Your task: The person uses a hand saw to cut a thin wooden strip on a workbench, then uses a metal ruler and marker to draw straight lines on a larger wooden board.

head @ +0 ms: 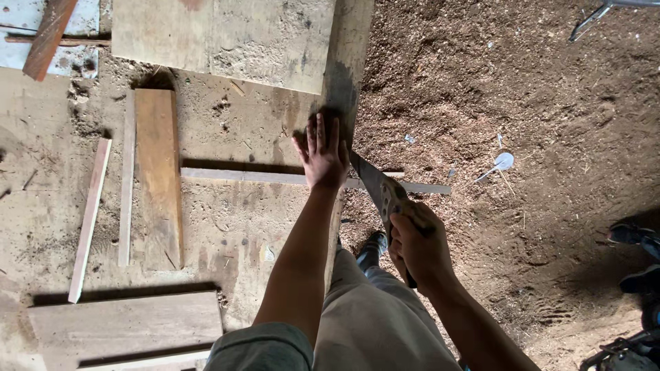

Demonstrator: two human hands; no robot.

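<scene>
My left hand (322, 155) presses flat, fingers spread, on a thin wooden strip (247, 176) lying across the dusty workbench (227, 227), near the bench's right edge. My right hand (421, 246) grips the handle of a hand saw (377, 187). Its blade slants up to the left and meets the strip just right of my left hand. The strip's far end (426, 187) sticks out past the bench edge over the sawdust-covered ground.
A brown board (158, 175) and narrow slats (89, 220) lie on the bench at left. A large panel (220, 38) sits at the top, pale boards (124, 326) at bottom left. Sawdust ground (515, 124) lies right; someone's shoes (636, 237) at the far right.
</scene>
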